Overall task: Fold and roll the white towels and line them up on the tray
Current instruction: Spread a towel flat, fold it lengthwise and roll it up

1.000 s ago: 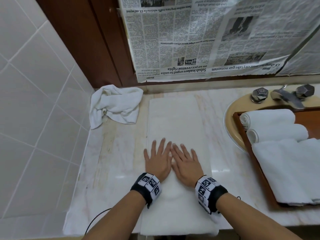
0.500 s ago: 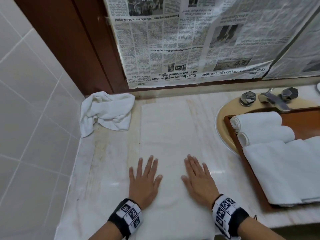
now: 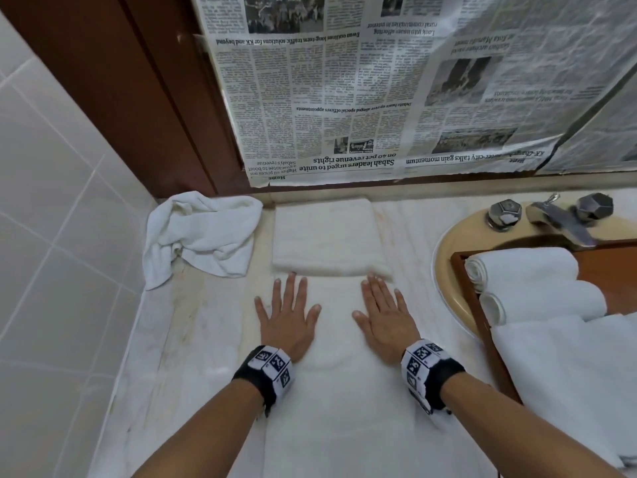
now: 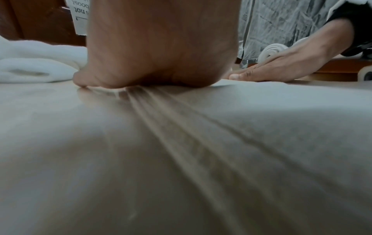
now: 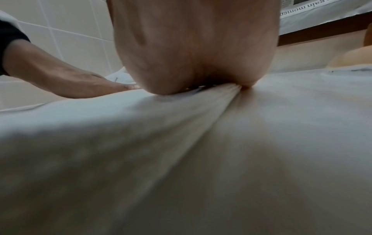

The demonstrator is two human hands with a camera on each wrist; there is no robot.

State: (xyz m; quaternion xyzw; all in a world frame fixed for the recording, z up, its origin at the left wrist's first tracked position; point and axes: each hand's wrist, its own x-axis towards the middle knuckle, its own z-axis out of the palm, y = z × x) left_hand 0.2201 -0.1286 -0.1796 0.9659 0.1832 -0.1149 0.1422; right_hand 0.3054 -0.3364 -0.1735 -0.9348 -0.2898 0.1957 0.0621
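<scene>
A long white towel lies flat on the marble counter, running away from me. My left hand and right hand press palm down on it side by side, fingers straight and spread, a hand's width apart. Just ahead of the fingertips a raised edge crosses the towel, and its far part looks thicker. The left wrist view shows the left hand creasing the cloth; the right wrist view shows the right hand doing the same. Two rolled towels lie on the wooden tray at right.
A crumpled white towel sits at the back left against the tiled wall. The tray lies over the beige sink, with the faucet behind it. Another flat folded towel drapes over the tray's near part. Newspaper covers the wall behind.
My hands were together at the towel's middle, then slid apart toward its sides and forward. A raised edge now shows across the towel ahead of the fingertips.
</scene>
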